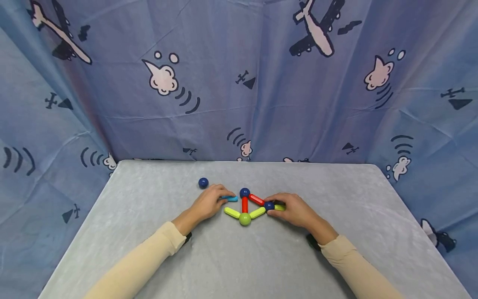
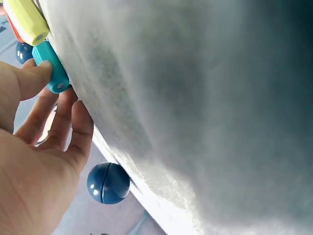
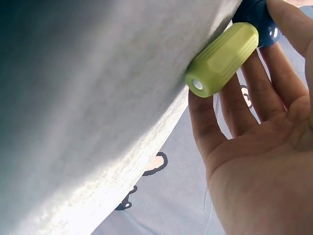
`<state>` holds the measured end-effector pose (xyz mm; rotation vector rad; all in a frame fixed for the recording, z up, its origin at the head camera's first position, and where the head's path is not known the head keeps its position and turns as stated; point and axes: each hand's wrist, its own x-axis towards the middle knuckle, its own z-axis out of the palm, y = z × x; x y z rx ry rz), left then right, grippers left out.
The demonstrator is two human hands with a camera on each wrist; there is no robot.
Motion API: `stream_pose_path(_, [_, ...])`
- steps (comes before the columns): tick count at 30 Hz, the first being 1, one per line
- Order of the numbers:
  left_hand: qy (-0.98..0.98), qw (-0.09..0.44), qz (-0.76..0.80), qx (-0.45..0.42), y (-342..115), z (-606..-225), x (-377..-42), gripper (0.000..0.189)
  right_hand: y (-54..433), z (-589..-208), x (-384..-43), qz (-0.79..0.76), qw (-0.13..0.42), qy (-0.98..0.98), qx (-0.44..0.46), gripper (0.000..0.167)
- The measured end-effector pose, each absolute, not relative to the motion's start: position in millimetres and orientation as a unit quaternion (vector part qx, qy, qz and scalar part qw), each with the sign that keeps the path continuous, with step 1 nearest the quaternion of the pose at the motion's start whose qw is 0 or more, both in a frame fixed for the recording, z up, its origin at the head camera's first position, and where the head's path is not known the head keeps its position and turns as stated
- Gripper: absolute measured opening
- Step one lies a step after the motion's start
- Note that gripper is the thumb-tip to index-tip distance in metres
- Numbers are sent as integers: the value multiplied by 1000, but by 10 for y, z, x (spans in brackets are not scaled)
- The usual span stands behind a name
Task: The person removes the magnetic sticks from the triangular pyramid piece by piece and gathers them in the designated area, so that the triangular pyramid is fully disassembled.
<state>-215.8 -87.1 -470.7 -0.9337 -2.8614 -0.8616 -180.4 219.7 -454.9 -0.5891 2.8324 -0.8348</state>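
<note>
My left hand (image 1: 212,201) pinches a light blue magnetic rod (image 2: 51,67) between thumb and fingers, left of a joined figure of rods and balls. My right hand (image 1: 295,208) grips a dark blue ball (image 1: 269,205) at the figure's right corner, thumb on one side and fingers on the other. From that ball a yellow-green rod (image 3: 222,59) sticks out under the right palm. Two red rods, one upright in the head view (image 1: 244,204), meet at the upper dark blue ball (image 1: 244,192). Below, a green ball (image 1: 245,219) joins yellow-green rods (image 1: 232,212) on both sides.
A loose dark blue ball (image 1: 203,183) lies beyond the left hand, near the back of the grey cloth-covered table (image 1: 239,265). Behind the table hangs a blue curtain (image 1: 216,83) printed with airplanes.
</note>
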Motion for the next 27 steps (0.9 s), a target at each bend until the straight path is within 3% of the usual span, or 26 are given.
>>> stream_pose_path(13, [-917, 7, -295, -269, -915, -4637, -2157, 29, 2206, -4553, -1805, -276, 60, 938, -202, 39])
stream_pose_path(27, [-929, 16, -310, -203, -1379, -4564, -2133, 22, 2190, -4545, -1802, -279, 66, 937, -198, 39])
